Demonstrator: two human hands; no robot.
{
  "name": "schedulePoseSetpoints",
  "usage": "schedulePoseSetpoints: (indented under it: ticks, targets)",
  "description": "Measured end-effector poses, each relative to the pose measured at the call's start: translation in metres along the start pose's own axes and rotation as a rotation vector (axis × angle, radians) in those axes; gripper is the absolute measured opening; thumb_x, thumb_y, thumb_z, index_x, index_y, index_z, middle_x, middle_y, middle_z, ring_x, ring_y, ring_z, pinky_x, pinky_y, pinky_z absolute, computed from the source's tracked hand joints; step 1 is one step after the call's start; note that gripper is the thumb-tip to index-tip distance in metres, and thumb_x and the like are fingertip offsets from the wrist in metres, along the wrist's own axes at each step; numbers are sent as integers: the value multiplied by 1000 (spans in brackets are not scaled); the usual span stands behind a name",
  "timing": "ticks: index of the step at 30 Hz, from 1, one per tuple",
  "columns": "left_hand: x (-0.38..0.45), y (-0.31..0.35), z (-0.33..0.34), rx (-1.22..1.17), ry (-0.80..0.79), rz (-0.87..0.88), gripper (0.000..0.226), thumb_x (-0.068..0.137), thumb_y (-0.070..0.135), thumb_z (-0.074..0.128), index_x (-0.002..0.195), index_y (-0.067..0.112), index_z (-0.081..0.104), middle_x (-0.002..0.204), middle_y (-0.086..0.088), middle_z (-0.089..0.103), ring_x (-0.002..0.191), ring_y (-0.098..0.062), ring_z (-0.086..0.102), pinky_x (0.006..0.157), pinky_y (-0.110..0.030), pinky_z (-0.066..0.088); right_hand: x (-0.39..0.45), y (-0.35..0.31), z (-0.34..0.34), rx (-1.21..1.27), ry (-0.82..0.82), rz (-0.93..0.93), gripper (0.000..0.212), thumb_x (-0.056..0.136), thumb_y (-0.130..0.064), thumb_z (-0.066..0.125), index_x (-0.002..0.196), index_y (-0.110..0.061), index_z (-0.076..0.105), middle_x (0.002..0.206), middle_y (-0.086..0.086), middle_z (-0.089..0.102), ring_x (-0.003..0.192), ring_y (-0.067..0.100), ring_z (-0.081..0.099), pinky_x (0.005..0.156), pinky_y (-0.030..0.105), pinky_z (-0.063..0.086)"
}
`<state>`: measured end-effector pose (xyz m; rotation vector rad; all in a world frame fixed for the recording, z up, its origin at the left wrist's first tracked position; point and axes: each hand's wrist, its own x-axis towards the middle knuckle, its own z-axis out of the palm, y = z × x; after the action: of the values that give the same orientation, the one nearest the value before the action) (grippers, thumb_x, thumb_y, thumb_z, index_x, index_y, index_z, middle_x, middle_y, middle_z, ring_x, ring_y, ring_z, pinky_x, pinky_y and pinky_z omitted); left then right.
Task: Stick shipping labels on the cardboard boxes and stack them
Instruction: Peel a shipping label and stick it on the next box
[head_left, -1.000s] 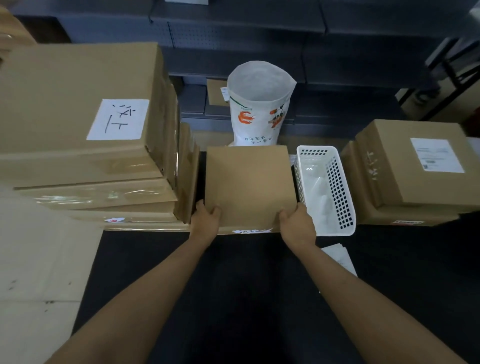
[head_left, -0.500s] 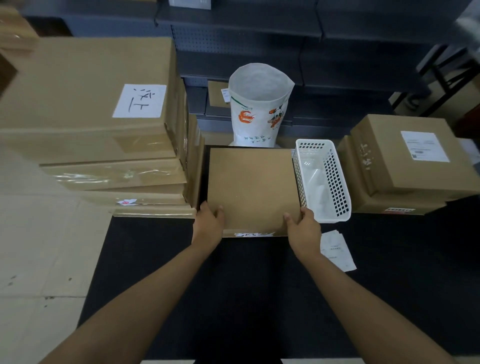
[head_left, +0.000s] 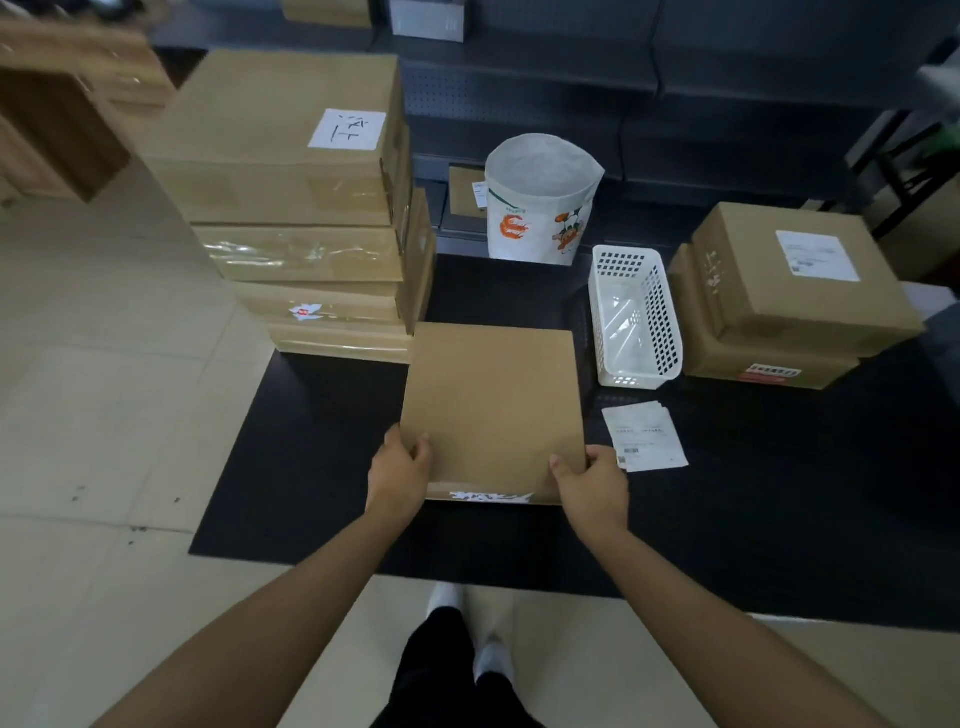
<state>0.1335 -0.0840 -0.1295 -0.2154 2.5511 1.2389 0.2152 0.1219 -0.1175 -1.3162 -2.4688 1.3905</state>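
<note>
2 hands hold a flat cardboard box (head_left: 491, 405) by its near corners: the left hand (head_left: 399, 474) grips the near left corner with the thumb on top, and the right hand (head_left: 592, 480) grips the near right corner the same way, fingers curled under the edge. The box lies over a black mat (head_left: 311, 457), its plain top face up and a torn white strip along its near side. Just left of it and farther back rises a stack of boxes (head_left: 306, 218); the top one carries a white handwritten label (head_left: 347, 129). Right of the held box stands a white plastic basket (head_left: 635, 317), and near its front a small pile of shipping labels (head_left: 645, 435) lies on the mat, close to the right hand. Beyond the basket sit 2 stacked boxes (head_left: 779, 301), the upper one bearing a printed label (head_left: 816, 255). A white printed bag (head_left: 540, 200) stands open at the back.
</note>
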Motion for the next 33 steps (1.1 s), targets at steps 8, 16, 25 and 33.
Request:
schedulePoseSetpoints:
  ticks: [8,16,25,33]
  targets:
    - [-29,-44,8,5,-9,54,55,97,46,44,141,15,38,132,-4,53,116,-24,54,96,-37,45,-26,43,17,-35,4,-74,62,91,-35,62,140,-5,39,134,13,43,126,29,42,105,40,37]
    - [-28,-51,10,-26,32,68,57,96,48,46,142,15,37,133,-2,52,117,-22,52,94,-32,41,-22,55,30,-164,60,-131,61,93,-38,55,139,-2,38,135,18,38,127,32,36,108,45,34]
    - [-20,-48,-11,64,-103,123,51,96,45,47,136,14,41,123,-4,56,99,-16,53,82,-30,43,-27,43,17,-231,-54,-99,57,94,-41,54,137,-5,43,131,16,42,123,31,40,104,41,36]
    - [-9,-24,-35,484,-184,96,47,91,53,48,119,16,48,113,-2,58,98,-22,57,82,-37,47,-27,20,-10,-761,-233,-172,57,99,-53,29,129,-9,47,129,12,49,119,28,44,98,39,41]
